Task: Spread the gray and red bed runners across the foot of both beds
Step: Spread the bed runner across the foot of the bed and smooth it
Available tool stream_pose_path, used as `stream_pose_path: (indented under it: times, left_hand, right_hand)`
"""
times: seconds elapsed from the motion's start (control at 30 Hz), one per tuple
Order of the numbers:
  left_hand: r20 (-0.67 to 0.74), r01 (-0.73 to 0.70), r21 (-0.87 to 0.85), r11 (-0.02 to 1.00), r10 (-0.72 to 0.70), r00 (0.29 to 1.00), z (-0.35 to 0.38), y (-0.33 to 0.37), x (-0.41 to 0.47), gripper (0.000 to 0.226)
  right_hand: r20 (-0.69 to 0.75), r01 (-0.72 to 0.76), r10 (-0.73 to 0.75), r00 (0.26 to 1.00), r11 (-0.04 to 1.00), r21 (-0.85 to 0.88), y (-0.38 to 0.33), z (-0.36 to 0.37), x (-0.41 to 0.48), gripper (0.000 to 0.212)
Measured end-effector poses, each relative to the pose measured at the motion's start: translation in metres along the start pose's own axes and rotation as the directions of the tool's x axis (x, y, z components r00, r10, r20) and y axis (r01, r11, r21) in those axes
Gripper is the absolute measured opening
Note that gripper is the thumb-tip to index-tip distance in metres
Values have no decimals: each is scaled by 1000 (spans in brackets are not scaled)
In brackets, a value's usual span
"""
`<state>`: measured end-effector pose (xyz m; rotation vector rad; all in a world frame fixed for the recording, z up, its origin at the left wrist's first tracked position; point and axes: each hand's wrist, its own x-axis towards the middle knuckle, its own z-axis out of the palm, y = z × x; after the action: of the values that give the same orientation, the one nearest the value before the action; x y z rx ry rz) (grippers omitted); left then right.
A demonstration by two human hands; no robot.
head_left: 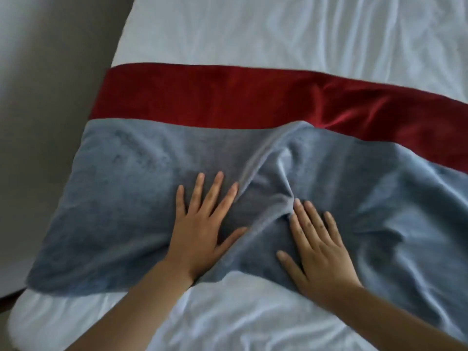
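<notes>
A bed runner lies across a white bed. Its far band is red and its near band is gray. The gray band has a raised fold running through its middle, and its near edge is bunched up between my hands. My left hand rests flat on the gray cloth left of the fold, fingers spread. My right hand presses flat on the cloth just right of the fold, fingers apart. Neither hand holds anything.
The runner's left end hangs over the bed's left edge. Beside it is gray-brown floor. White wrinkled sheet shows below the runner near me. The runner continues out of view to the right.
</notes>
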<state>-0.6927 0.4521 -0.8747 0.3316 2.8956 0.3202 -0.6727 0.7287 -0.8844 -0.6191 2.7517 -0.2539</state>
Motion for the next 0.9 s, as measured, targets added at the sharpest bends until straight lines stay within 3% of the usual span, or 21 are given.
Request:
stream_pose_path:
  times: [0.1,0.17,0.3,0.47,0.57,0.7,0.9]
  left_hand:
    - [19,-154,22,988,154,988,22,36,-63,84]
    - [42,-230,43,972,228,973,36,54,-98,84]
    - [-31,-141,25,990,142,989,48,68,-114,73]
    - [-116,-19,51,999,24,993,44,90,-94,63]
    - [-70,23,39,999,-20,997,36,98,-94,57]
    - [38,-95,146,985,90,995,37,104,-140,61]
    - [102,-133,294,946,107,989,36,105,-191,67]
  right_hand:
    - [61,103,-104,993,994,26,-22,18,-73,78]
    - [36,95,-98,995,993,75,-24,22,-101,71]
    - [-196,24,12,981,983,180,-7,23,-113,43]
    - [-335,38,52,941,966,257,7,21,-118,58]
    - [-318,114,-26,948,958,262,10,23,-162,60]
    - [-168,226,-186,968,936,269,20,25,-236,51]
    - [-85,221,-211,974,968,123,30,23,-241,56]
